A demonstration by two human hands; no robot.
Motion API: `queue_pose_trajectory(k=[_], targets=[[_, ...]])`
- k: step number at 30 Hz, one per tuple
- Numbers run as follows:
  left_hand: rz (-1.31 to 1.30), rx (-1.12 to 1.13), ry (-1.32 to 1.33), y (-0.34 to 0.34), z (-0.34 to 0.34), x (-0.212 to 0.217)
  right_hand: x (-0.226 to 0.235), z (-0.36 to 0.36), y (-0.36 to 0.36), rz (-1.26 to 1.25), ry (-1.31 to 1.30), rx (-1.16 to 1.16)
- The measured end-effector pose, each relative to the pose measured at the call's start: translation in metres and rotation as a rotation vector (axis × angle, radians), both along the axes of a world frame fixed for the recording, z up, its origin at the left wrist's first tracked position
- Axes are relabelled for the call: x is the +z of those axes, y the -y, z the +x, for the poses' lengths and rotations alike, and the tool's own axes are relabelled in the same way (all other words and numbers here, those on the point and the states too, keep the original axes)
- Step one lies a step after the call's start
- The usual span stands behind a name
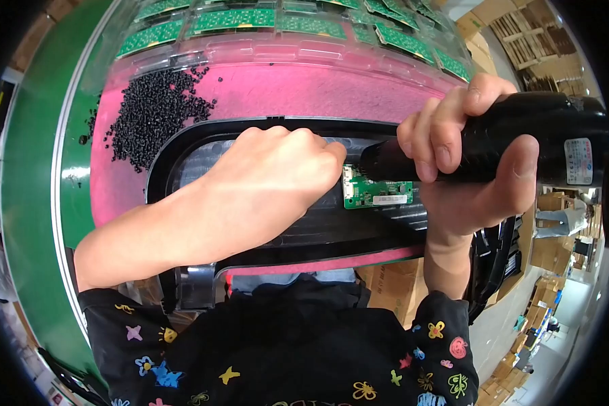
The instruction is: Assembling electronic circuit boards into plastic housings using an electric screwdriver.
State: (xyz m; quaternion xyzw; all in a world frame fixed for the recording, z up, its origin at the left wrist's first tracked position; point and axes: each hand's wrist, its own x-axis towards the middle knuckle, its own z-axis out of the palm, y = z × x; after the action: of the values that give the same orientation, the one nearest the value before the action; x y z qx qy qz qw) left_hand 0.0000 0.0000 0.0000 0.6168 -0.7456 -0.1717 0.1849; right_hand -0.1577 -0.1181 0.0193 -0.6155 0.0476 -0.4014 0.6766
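A small green circuit board [390, 199] with a white connector lies inside a long black plastic housing [358, 234] with rounded ends. My left hand [287, 169] is closed beside the board's left edge, its knuckles up. Its fingertips are hidden beneath it, so what they hold, if anything, does not show. In my right hand [453, 159] is a thick black electric screwdriver [538, 128], held nearly level. Its narrower end points left over the board's upper edge, and the thumb stands away from its body. The tip cannot be made out against the dark housing.
A heap of tiny black screw-like pieces [155, 111] lies on the pink mat [271, 91] at the left. Clear plastic trays [298, 47] of green boards [233, 20] stand at the back. A green surface [40, 155] runs along the left; cardboard boxes [392, 287] are below.
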Motion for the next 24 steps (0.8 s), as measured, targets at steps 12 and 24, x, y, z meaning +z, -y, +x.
queue_pose_trajectory(k=[12,24], targets=[[0.021,-0.003,-0.025,0.000,0.003,0.001,0.002,0.005,-0.002,-0.142,-0.089,-0.039],[-0.295,-0.138,-0.319,0.007,-0.002,-0.002,0.034,-0.033,-0.012,-0.077,0.342,0.188]])
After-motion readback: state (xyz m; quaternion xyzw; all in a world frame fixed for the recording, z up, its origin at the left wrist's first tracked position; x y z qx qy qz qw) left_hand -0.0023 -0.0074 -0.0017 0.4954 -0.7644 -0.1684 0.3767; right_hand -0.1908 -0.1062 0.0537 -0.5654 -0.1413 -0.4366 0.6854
